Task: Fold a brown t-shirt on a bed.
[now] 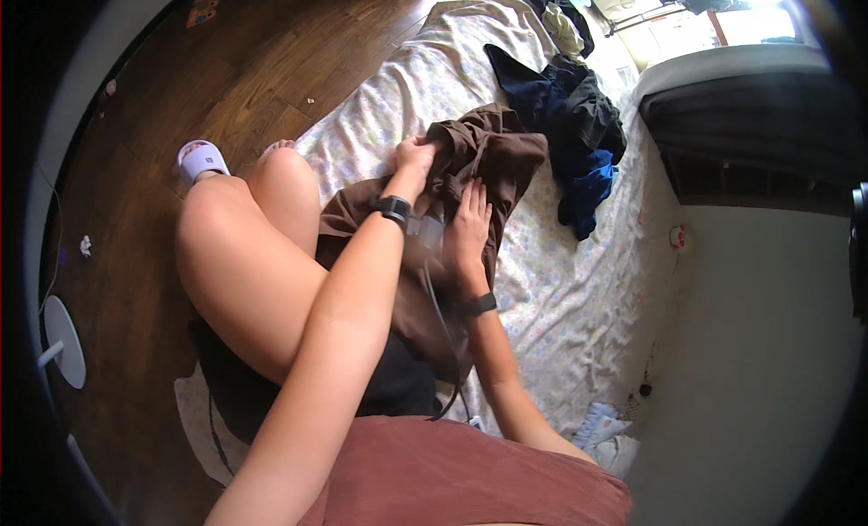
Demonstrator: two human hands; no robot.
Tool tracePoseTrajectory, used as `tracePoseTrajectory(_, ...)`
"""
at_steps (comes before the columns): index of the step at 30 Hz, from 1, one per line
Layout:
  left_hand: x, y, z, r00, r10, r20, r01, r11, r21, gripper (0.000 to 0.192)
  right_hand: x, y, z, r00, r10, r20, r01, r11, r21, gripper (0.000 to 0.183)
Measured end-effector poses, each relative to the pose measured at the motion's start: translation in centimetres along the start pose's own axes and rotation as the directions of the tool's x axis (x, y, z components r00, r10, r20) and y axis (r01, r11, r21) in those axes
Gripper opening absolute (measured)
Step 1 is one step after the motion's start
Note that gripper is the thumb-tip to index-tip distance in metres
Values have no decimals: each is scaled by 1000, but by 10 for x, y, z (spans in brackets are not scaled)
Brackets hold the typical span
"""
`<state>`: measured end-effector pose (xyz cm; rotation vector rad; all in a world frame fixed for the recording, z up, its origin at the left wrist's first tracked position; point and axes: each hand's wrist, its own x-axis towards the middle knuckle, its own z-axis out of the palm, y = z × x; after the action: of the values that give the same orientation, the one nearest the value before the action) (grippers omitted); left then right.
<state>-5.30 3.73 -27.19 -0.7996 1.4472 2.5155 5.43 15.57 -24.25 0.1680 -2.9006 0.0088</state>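
A brown cloth garment (515, 153) lies crumpled across the bed in front of me, part of it running back beside my legs. My left hand (415, 161), with a black band on the wrist, has its fingers closed on the garment's edge at the upper left. Lower and to the right, my right hand (471, 224) rests flat on the brown cloth with its fingers stretched out. Its thumb is hard to make out. Between my wrists hangs a blurred grey device (427, 232) with a dark cable (441, 316) running down towards my shirt.
Dark and blue clothes (576, 112) are heaped beyond the garment on the floral bedsheet (542, 309). A wall (753, 336) bounds the bed at right. Wooden floor (135, 254) lies at left, with a white round stand base (64, 343) and my slippered foot (203, 161).
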Motion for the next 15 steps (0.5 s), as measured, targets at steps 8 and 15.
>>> tracePoseTrajectory(8, 56, -23, 0, 900, -434, -35, 329, 731, -597, 54, -126, -64, -144, 507, 580, 637, -386, -508, 770, 53)
tracePoseTrajectory(15, -54, 38, 44, 789, 612, 57, -521, 617, 590, 22, -177, -26, -128, 460, 548, 698, -462, -524, 716, 58)
